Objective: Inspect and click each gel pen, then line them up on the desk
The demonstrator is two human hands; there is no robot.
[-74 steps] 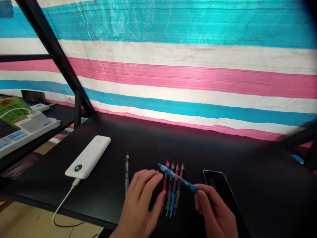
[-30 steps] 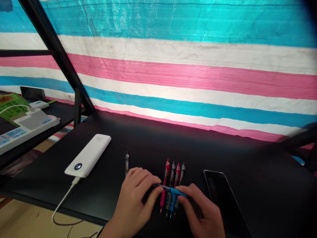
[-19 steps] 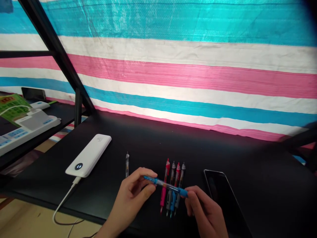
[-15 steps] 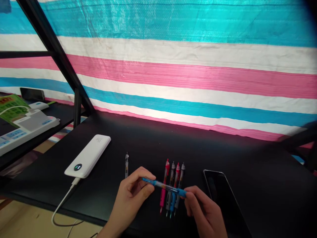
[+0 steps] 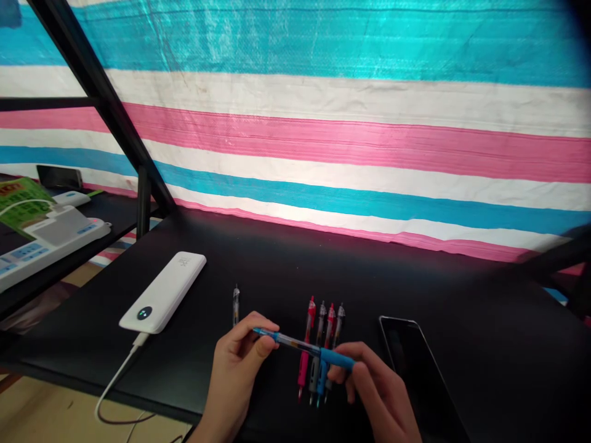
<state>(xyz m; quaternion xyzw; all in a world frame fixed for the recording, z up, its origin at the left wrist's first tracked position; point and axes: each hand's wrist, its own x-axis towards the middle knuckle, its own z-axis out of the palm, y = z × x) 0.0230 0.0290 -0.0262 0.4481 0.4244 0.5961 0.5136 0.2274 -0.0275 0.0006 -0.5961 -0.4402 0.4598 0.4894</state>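
Note:
A blue pen point(image 5: 300, 345) with a clear barrel spans the gap between my two hands above the black table. My left hand point(image 5: 240, 363) pinches its thin blue end between thumb and fingertips. At the other end, the fingers of my right hand point(image 5: 381, 391) close on the blue rubber grip. Beneath the pen lies a row of several pens, among them a pink pen point(image 5: 305, 351) and a grey pen point(image 5: 314, 369), partly covered by the held pen and my right fingers. Beyond my left hand lies a clear pen point(image 5: 236, 304), its lower part hidden.
A white power bank point(image 5: 166, 292) with a plugged-in cable point(image 5: 113, 378) lies on the left of the black table point(image 5: 258, 258). To the right is a dark phone point(image 5: 420, 369). A power strip point(image 5: 60, 240) sits on another table, and a striped sheet point(image 5: 323, 141) hangs behind.
The blue pen and my left hand have shifted slightly left. More of the blue grip shows, and my right fingers have moved along it with a changed hold.

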